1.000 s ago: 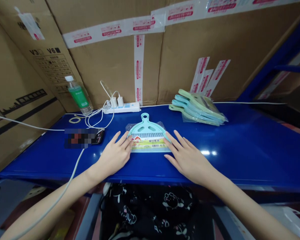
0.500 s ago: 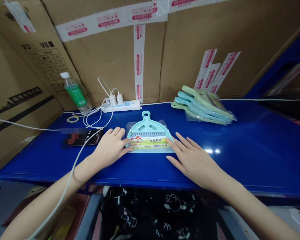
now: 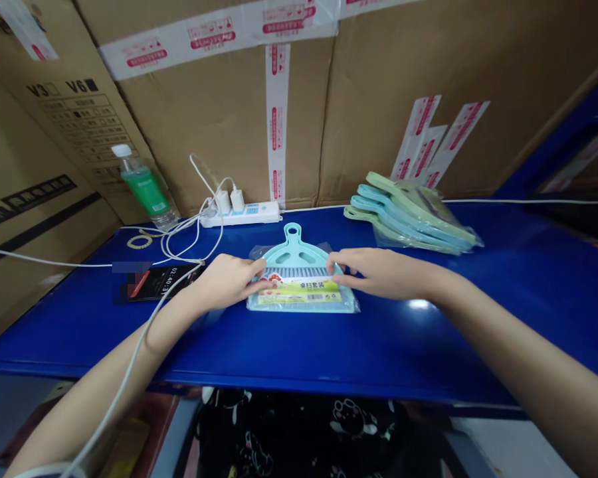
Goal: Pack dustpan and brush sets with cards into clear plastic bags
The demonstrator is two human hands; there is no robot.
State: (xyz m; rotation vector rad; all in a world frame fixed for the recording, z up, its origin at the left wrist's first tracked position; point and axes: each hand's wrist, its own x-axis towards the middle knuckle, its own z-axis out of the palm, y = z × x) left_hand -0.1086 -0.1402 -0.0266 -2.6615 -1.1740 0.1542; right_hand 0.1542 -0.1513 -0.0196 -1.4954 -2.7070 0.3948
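Observation:
A light-blue dustpan with a brush set in it (image 3: 293, 247), in a clear plastic bag, lies flat on the blue table with its handle pointing away from me. A yellow and white label (image 3: 299, 297) crosses its lower half, under the grey bristles. My left hand (image 3: 229, 282) grips the left side of the bag between thumb and fingers. On the right side, my right hand (image 3: 383, 271) has its fingers curled against the bag's edge, close to the bristles and label. Its fingertips are partly hidden.
Several bagged green and blue dustpans (image 3: 408, 216) are stacked at the back right. Behind a phone (image 3: 164, 282) on the left are white cables, a power strip (image 3: 242, 213) and a bottle (image 3: 147, 189). One cable crosses my left forearm. Cardboard boxes (image 3: 204, 119) wall the back.
My right hand has moved up along the dustpan's right side, its spread fingers now curled in at the bag. My left hand stays at the left edge. The dustpan lies in about the same place.

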